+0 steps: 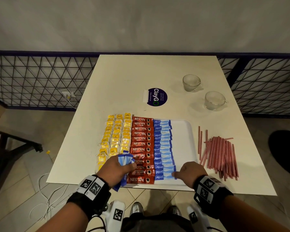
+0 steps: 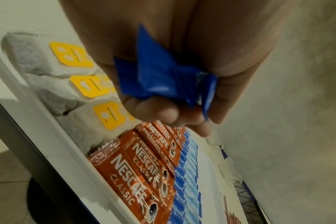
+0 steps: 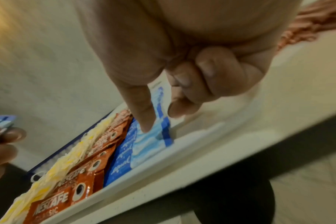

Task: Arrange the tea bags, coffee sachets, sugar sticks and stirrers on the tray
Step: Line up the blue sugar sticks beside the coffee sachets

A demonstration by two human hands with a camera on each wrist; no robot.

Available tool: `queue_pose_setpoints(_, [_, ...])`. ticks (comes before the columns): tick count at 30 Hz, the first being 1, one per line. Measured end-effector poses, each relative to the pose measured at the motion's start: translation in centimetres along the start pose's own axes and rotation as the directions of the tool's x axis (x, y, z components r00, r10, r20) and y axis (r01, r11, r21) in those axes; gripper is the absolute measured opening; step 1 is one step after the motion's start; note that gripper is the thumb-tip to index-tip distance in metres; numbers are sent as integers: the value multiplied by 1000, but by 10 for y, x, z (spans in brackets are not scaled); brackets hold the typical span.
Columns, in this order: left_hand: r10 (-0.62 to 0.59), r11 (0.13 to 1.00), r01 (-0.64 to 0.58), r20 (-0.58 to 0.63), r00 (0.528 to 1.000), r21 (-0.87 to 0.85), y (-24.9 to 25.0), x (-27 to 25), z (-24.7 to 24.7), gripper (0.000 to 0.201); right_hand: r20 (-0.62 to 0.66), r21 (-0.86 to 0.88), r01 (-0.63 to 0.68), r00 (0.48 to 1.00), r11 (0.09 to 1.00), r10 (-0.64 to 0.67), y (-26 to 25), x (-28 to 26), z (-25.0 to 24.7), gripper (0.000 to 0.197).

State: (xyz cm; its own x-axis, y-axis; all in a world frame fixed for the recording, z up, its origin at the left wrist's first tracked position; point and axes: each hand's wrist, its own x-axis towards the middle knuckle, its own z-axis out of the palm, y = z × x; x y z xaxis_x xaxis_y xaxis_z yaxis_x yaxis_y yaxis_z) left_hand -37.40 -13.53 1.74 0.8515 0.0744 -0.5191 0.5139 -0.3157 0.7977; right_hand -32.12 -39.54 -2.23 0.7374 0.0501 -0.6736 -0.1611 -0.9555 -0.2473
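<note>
A white tray (image 1: 182, 139) lies at the table's near edge. It holds yellow-tagged tea bags (image 1: 115, 136) on the left, a column of red Nescafe sachets (image 1: 141, 144) in the middle, and a column of blue sugar sticks (image 1: 162, 148) beside them. My left hand (image 1: 115, 168) hovers over the sachets and grips a bundle of blue sugar sticks (image 2: 159, 78). My right hand (image 1: 189, 171) presses one straight finger on a near sugar stick (image 3: 150, 145), with its other fingers curled. Red stirrers (image 1: 219, 154) lie in a loose pile on the table, right of the tray.
Two glass cups (image 1: 191, 82) (image 1: 214, 100) stand at the back right of the white table. A round ClayGO sticker (image 1: 156, 97) sits beyond the tray. A mesh railing (image 1: 40, 77) runs behind the table. White cables lie on the floor at the left.
</note>
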Motion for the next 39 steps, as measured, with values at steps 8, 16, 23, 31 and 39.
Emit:
queue_pose_setpoints(8, [100, 959, -173, 304, 947, 224, 21, -1, 20, 9, -132, 429, 486, 867, 761, -480, -56, -30, -21, 11])
queue_pose_setpoints(16, [120, 950, -220, 390, 913, 223, 32, 0, 24, 12, -225, 473, 528, 846, 705, -483, -56, -28, -30, 21])
queue_pose_setpoints(23, [145, 987, -156, 234, 961, 29, 22, 2, 13, 18, -245, 684, 421, 902, 596, -356, -43, -25, -28, 16])
queue_pose_setpoints(31, [43, 998, -36, 124, 991, -53, 6, 11, 7, 20, -107, 846, 214, 966, 489, -237, -18, -21, -25, 11])
queue_pose_setpoints(39, [-158, 905, 173, 72, 985, -390, 13, 14, 27, 18, -232, 780, 361, 926, 512, -299, -18, -24, -20, 13])
